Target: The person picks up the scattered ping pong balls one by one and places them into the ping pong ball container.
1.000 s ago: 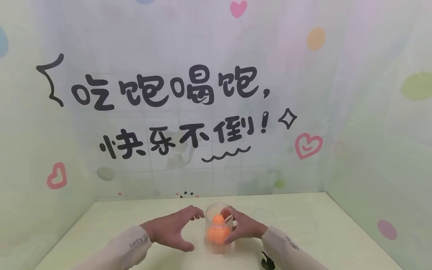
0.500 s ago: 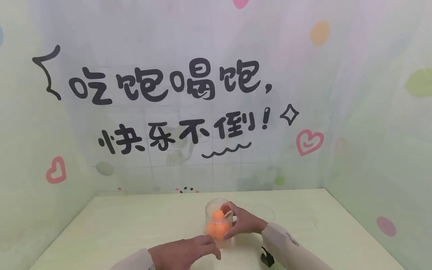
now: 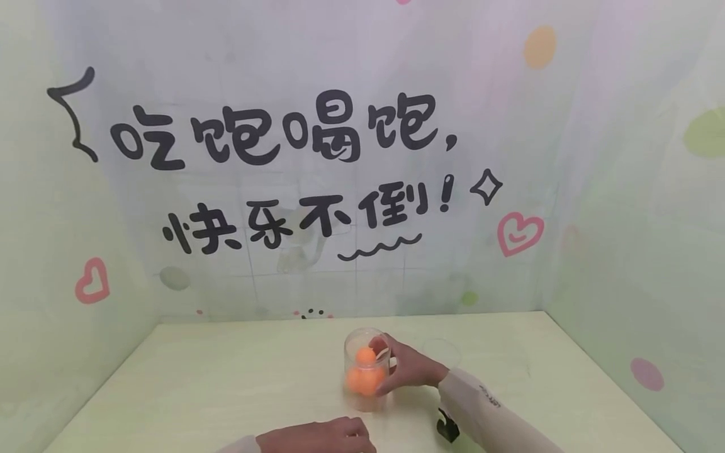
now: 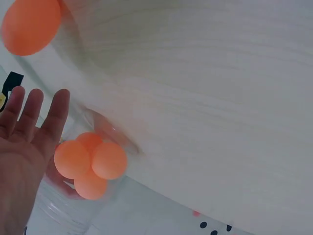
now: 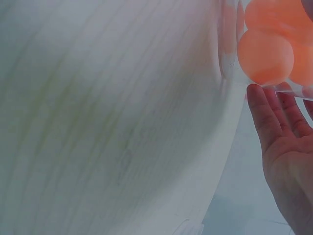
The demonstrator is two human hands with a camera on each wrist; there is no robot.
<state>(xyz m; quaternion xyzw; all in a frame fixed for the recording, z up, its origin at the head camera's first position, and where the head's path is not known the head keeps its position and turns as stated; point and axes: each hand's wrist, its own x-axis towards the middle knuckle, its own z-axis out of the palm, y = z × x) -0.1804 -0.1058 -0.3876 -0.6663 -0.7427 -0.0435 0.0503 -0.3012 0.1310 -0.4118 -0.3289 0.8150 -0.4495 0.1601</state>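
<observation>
A clear plastic jar (image 3: 366,402) stands upright on the table, with several orange balls (image 3: 364,380) inside. My right hand (image 3: 412,368) grips the jar's right side, thumb at the front and fingers behind; fingertips touch its clear wall in the right wrist view. Near the table's front edge is my left hand (image 3: 317,436), apart from the jar and cut off by the frame's bottom. In the left wrist view the left hand's fingers (image 4: 58,110) are extended, with nothing held. Another orange ball (image 4: 32,24) lies outside the jar, beyond those fingertips.
A clear round lid or ring (image 3: 442,352) lies on the pale wooden table (image 3: 226,371), behind the right wrist. Below the right sleeve (image 3: 487,402) is a small black piece (image 3: 447,426). Printed curtain walls (image 3: 283,283) enclose the back and sides.
My left hand has moved from beside the jar down toward the table's front edge. The right hand keeps its grip, and the jar stays in place. The head view has tilted slightly down.
</observation>
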